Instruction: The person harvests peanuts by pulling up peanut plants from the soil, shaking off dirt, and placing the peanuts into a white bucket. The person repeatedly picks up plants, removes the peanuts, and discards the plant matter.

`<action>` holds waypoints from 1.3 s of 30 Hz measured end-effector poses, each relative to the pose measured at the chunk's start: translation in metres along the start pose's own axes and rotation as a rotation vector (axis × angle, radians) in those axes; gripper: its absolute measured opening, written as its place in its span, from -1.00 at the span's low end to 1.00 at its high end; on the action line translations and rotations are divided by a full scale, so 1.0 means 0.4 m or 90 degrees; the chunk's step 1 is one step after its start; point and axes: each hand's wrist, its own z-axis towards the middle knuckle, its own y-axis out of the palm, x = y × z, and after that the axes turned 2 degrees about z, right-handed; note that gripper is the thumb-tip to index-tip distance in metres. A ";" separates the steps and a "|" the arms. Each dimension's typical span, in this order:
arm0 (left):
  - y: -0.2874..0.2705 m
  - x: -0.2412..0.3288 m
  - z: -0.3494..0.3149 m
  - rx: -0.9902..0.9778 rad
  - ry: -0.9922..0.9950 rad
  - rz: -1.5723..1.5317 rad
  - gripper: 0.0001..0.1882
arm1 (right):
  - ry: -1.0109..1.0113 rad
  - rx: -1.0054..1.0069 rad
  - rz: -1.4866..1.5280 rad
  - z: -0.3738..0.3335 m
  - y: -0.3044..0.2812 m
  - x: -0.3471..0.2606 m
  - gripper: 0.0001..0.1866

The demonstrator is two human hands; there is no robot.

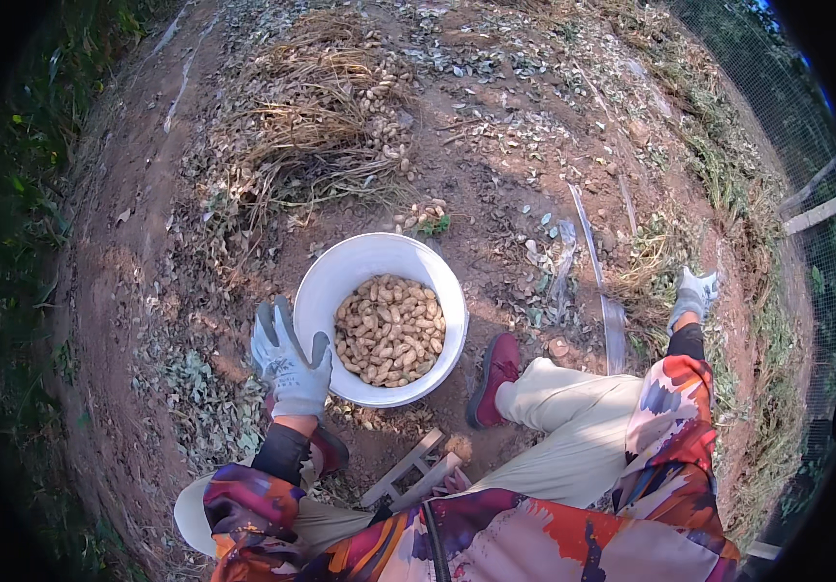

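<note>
A white bucket (313, 308) stands on the soil in front of me, partly filled with unshelled peanuts (389, 332). At its left side is my left hand (294, 364), in a grey-white work glove. Its fingers are spread and hold nothing; the thumb reaches toward the rim, and I cannot tell whether it touches. My right hand (693, 296), gloved alike, is stretched far out to the right, above dry plant debris. Its fingers look apart, and nothing shows in them.
A heap of pulled peanut plants (316, 116) lies beyond the bucket, with a few loose peanuts (422, 215) nearer. A low stool (406, 471) is under me, between my red shoes (495, 380). Plastic film strips (600, 267) lie right; mesh netting (767, 87) stands beyond.
</note>
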 end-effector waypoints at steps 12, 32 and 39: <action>0.098 -0.001 0.017 -0.106 -0.145 -0.191 -0.21 | -0.470 -0.788 0.252 -0.681 0.356 -0.727 -0.45; 0.111 -0.011 0.038 -0.122 -0.148 -0.199 -0.33 | -0.867 -0.450 -0.124 -0.833 0.395 -1.068 -0.53; 0.095 -0.004 0.045 -0.141 -0.159 -0.170 -0.28 | -0.679 -0.683 -0.219 -0.820 0.445 -1.143 -0.23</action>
